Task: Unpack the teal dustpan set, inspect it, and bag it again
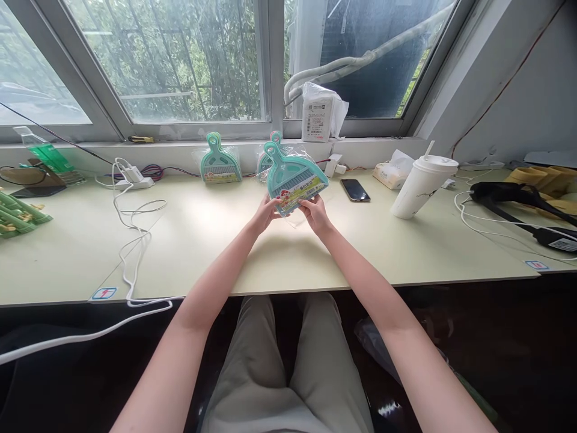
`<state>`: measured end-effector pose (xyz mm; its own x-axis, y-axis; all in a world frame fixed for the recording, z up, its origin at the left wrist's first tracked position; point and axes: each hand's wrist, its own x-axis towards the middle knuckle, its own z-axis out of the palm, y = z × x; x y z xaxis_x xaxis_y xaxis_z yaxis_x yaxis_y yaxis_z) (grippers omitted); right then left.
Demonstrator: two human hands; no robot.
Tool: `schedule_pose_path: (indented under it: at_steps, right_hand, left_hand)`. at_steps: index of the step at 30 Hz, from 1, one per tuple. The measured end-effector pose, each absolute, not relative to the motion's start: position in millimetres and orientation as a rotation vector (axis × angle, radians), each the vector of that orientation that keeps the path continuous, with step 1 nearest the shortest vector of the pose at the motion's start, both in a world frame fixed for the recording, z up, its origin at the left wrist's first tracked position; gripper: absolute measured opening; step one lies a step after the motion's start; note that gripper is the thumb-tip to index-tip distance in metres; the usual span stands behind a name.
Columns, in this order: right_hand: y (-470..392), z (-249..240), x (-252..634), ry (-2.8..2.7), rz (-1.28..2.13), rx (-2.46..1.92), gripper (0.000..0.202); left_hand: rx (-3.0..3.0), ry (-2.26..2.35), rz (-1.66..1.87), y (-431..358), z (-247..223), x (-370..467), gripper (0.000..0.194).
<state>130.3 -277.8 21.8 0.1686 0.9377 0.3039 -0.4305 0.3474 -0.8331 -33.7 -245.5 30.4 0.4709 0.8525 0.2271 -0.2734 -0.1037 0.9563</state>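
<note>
Pale green worktop runs below a wide window, with foliage visible through the glass. Both hands are raised above the middle of the worktop and grip one packaged mini dustpan set, teal, sealed in clear plastic with a printed label along its lower edge. Left hand is closed on the lower left corner of the pack; right hand is closed on the lower right edge. Long axis of the pack runs from the wide pan mouth, nearest the hands, to the looped handle, which points up and to the left, away from the person; the flat face is turned towards the camera. Behind it, two more packs lean upright against the sill: one to the left, a second largely hidden by the held pack. A phone lies flat just right of the hands. Further right stand a tissue pack and a white lidded cup with a straw. White cables trail across the left side.
</note>
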Motion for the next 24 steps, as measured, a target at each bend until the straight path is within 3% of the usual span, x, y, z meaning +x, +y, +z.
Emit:
schedule_pose_path:
  at_steps: [8, 18, 21, 24]
  right_hand:
    - [-274.1, 19.1, 131.0, -0.93, 1.078, -0.691, 0.051]
    - [-253.1, 7.9, 152.7, -0.82, 1.282, -0.95, 0.021]
    - [-250.2, 6.4, 164.8, -0.835, 1.105, -1.101, 0.021]
    - [-253.5, 6.5, 171.0, -1.028, 0.661, -1.197, 0.032]
  left_hand:
    - [1.366, 0.54, 1.007, -242.7, 28.8, -35.3, 0.065]
    - [1.27, 0.654, 1.02, -221.8, 15.6, -54.3, 0.062]
    - [1.186, 0.661, 1.077, -214.1, 16.5, -66.6, 0.064]
    - [1.116, 0.667, 1.082, -209.6, 18.0, -74.0, 0.061]
